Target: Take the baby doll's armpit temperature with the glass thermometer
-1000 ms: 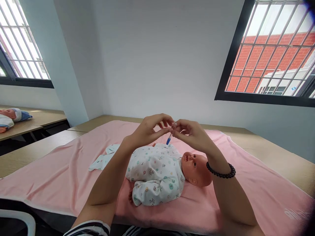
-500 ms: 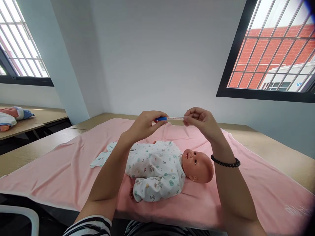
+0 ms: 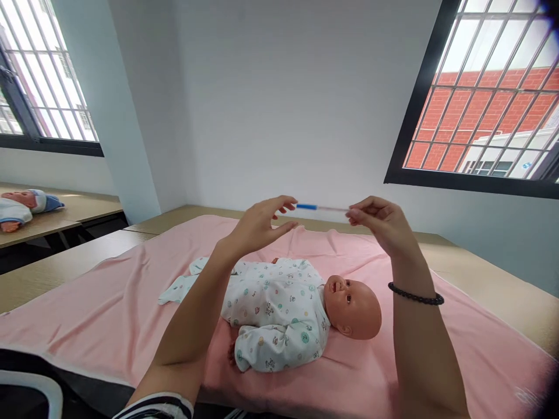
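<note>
My right hand [image 3: 376, 224] pinches the clear, thin end of a glass thermometer [image 3: 332, 208], which lies level in the air. Its blue end [image 3: 307, 206] points left towards my left hand [image 3: 267, 221]. That hand is open, thumb and fingers apart, its fingertips right by the blue tip; whether they touch it I cannot tell. Below both hands a baby doll [image 3: 279, 311] in a white patterned suit lies on its back, head to the right. A pink blanket [image 3: 131, 291] is spread beneath it.
The blanket covers much of a wooden table [image 3: 493, 273] against the wall. Another doll [image 3: 21, 206] in a blue and white hat lies on a table at the far left. A white curved frame [image 3: 43, 381] shows at the lower left. Barred windows are on both sides.
My left hand has let go of the thermometer's blue end and opened. The right hand has moved right, carrying the thermometer with it. The view has shifted slightly.
</note>
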`<state>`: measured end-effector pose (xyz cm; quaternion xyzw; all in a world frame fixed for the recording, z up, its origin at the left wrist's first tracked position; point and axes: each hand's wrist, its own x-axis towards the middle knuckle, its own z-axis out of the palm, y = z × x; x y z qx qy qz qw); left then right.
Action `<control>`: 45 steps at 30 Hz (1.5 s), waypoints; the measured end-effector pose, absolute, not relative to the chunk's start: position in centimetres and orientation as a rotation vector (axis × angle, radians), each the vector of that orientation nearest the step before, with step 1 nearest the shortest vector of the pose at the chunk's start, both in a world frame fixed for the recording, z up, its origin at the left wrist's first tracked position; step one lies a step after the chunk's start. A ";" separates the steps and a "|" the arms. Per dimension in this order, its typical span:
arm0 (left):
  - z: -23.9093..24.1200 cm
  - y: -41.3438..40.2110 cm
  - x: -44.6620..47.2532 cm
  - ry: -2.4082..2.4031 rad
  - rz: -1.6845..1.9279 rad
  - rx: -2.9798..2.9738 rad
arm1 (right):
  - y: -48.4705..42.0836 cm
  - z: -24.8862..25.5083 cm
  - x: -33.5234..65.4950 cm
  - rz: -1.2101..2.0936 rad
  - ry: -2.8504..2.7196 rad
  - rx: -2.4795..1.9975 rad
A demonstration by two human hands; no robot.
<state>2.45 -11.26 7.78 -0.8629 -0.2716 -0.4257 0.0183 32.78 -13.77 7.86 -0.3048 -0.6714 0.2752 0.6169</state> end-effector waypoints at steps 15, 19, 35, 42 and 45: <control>8.4 -11.2 1.3 -0.759 -1.803 -2.281 | -8.9 5.3 36.3 0.983 -1.406 -0.722; 8.5 -11.2 1.4 -0.795 -1.799 -2.268 | -9.5 5.7 36.0 0.946 -1.542 -0.843; 8.6 -11.4 1.3 -0.798 -1.771 -2.326 | -8.0 4.7 35.1 0.926 -1.515 -0.822; 8.5 -11.4 1.3 -0.833 -1.741 -2.312 | -8.2 4.8 35.1 0.929 -1.526 -0.854; 8.5 -11.3 1.3 -0.843 -1.745 -2.299 | -8.3 4.9 35.3 0.910 -1.510 -0.832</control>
